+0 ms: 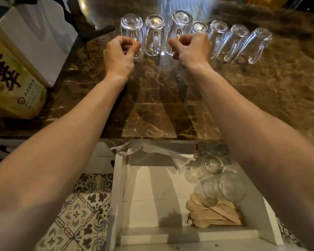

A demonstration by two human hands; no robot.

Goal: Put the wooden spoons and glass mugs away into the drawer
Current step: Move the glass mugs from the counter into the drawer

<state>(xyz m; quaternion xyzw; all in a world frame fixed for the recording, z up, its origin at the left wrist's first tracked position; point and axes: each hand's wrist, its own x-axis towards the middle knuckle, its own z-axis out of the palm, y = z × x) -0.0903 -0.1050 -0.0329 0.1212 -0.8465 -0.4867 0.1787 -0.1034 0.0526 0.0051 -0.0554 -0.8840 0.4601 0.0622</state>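
Clear glass mugs (155,33) inverted in row; L hand (121,53), R hand (190,48) each pinch one.

Left hand (120,51) pinches leftmost mug (131,26) handle; right hand (190,48) pinches third mug (181,20) handle; drawer (119,187) open below.
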